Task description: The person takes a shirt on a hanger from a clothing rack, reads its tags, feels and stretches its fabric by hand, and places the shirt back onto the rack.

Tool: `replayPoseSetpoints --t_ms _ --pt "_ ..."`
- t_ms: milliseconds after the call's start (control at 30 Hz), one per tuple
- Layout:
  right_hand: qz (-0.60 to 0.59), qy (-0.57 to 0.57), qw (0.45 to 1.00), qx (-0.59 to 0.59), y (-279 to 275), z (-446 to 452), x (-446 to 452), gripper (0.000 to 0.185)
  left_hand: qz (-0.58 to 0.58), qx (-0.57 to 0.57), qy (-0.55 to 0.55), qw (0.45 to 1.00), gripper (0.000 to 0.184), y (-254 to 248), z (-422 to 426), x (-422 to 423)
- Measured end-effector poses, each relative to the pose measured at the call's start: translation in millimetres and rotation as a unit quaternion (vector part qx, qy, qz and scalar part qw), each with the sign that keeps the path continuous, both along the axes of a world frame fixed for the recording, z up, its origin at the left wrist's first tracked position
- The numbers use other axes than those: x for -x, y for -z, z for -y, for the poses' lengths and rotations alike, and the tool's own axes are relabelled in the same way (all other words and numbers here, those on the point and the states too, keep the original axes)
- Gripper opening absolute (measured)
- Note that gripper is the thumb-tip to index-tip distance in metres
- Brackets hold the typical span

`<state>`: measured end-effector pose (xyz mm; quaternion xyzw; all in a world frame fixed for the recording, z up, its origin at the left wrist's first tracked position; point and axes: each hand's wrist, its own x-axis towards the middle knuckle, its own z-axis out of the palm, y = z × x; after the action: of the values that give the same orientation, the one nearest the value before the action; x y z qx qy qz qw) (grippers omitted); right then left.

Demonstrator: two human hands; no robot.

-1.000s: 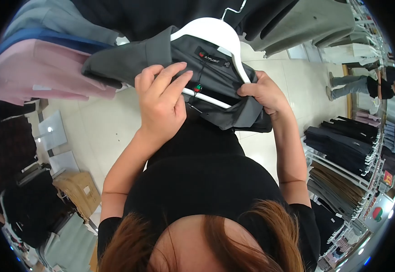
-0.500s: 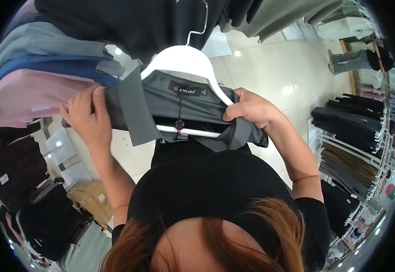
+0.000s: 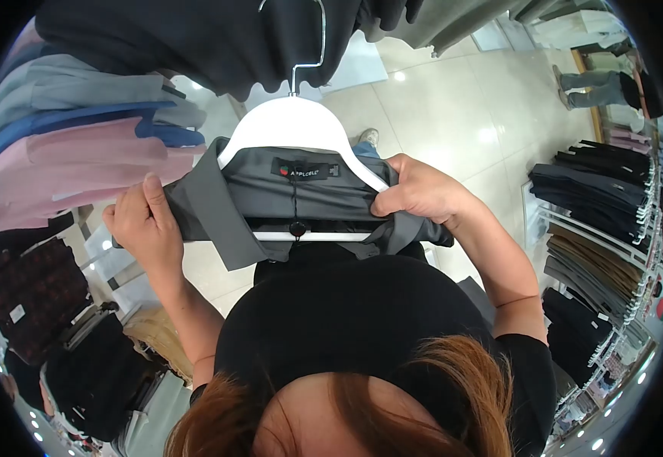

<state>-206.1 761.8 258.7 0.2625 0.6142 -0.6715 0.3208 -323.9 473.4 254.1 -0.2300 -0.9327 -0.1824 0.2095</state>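
A dark grey collared garment (image 3: 228, 221) hangs on a white hanger (image 3: 289, 126) in front of my chest. Inside its collar are a black label (image 3: 305, 169) and a small round tag (image 3: 297, 228) on a black string. My left hand (image 3: 147, 225) grips the garment's shoulder at the left, thumb on top. On the other side, my right hand (image 3: 423, 190) pinches the garment beside the collar, close to the hanger's arm. The metal hook (image 3: 322, 38) points up and away from me, over black clothing.
Pink shirts (image 3: 72, 164) and blue shirts hang at the left. Folded dark clothes (image 3: 42, 293) and a cardboard box (image 3: 156, 335) lie lower left. Racks of trousers (image 3: 586, 190) line the right. One person's legs (image 3: 594, 90) show upper right; a shoe (image 3: 369, 137) shows behind the hanger.
My left hand has moved left from the collar area to the garment's shoulder and taken hold there. The hanger and garment have shifted left and down, and now lie more level.
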Motion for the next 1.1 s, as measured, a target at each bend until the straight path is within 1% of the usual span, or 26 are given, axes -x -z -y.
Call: replayPoseSetpoints --t_ms 33,67,133,167,233,267,300,333,367,400,433,467,500,567,667,767,800,867,900,1000,1033,1100 --pt "0.000 0.006 1.000 0.000 -2.2 -0.1 1.4 0.025 0.006 0.006 0.004 1.000 0.034 -0.4 1.1 0.8" --pt "0.000 0.011 1.000 -0.001 -4.1 -0.3 2.8 0.025 0.023 -0.002 0.040 0.999 0.033 -2.5 0.2 1.0" --pt "-0.033 -0.022 0.999 -0.034 -6.8 -1.4 9.6 0.030 0.056 -0.018 0.113 0.992 0.033 -11.8 -4.8 1.0" --pt "-0.049 -0.040 0.997 -0.052 -7.8 -3.3 13.6 0.033 0.124 -0.077 0.137 0.980 0.032 -16.6 -12.2 -1.6" --pt "-0.104 -0.101 0.986 -0.078 -10.6 -4.2 26.4 0.029 0.251 -0.192 0.183 0.931 0.036 -27.1 -32.3 -7.6" --pt "-0.132 -0.132 0.978 -0.091 -10.6 -4.0 34.8 0.026 0.297 -0.184 0.153 0.924 0.036 -32.1 -37.9 -6.1" --pt "-0.151 -0.184 0.966 -0.102 -9.3 -5.4 43.1 0.031 0.340 -0.177 0.123 0.916 0.036 -37.1 -43.3 -2.9" --pt "-0.217 -0.191 0.951 -0.108 -13.4 -6.0 49.0 0.035 0.382 -0.169 0.092 0.904 0.037 -40.0 -47.6 1.6" --pt "-0.281 -0.197 0.932 -0.114 -21.1 -6.8 54.5 0.040 0.388 -0.221 0.082 0.891 0.033 -27.7 -42.6 10.8" --pt "-0.345 -0.201 0.909 -0.120 -28.1 -9.6 59.7 0.044 0.395 -0.231 0.074 0.886 0.031 -28.7 -39.8 15.3" --pt "-0.360 -0.236 0.895 -0.120 -32.6 -20.8 63.6 0.058 0.370 -0.224 0.060 0.900 0.030 -29.1 -34.5 18.0" --pt "-0.408 -0.240 0.865 -0.168 -30.4 -34.9 63.4 0.057 0.345 -0.217 0.047 0.912 0.029 -29.8 -28.5 17.7" --pt "-0.384 -0.220 0.879 -0.177 -31.2 -48.0 62.1 0.056 0.335 -0.251 0.027 0.908 0.028 -30.4 -21.4 17.5" --pt "-0.297 -0.198 0.920 -0.163 -28.8 -76.3 57.7 0.048 0.315 -0.317 -0.014 0.894 0.026 -30.6 -5.4 15.5" --pt "-0.340 -0.099 0.918 -0.178 0.7 -92.5 47.5 0.042 0.295 -0.401 -0.037 0.866 0.024 -21.1 21.1 15.8" --pt "-0.351 -0.024 0.922 -0.160 25.3 -92.6 44.1 0.033 0.312 -0.513 -0.048 0.798 0.029 -6.1 38.1 15.3" --pt "-0.342 0.018 0.930 -0.136 29.2 -94.6 43.6 0.030 0.315 -0.548 -0.055 0.773 0.031 -6.6 39.5 15.5" --pt "-0.320 0.101 0.938 -0.084 32.3 -97.6 41.6 0.027 0.320 -0.589 -0.046 0.741 0.032 -10.9 35.6 11.3" --pt "-0.339 0.139 0.927 -0.073 28.9 -95.1 41.4 0.020 0.324 -0.609 -0.041 0.723 0.032 -13.1 33.6 9.7" --pt "-0.389 0.218 0.892 -0.076 40.4 -109.6 43.9 0.019 0.316 -0.621 -0.059 0.715 0.030 -9.0 39.6 9.5" --pt "-0.404 0.244 0.875 -0.109 40.3 -108.8 44.8 0.023 0.313 -0.621 -0.062 0.716 0.030 -9.1 39.8 9.6" --pt "-0.404 0.269 0.869 -0.095 38.5 -112.2 44.6 0.028 0.308 -0.621 -0.067 0.717 0.029 -9.2 39.7 9.7"
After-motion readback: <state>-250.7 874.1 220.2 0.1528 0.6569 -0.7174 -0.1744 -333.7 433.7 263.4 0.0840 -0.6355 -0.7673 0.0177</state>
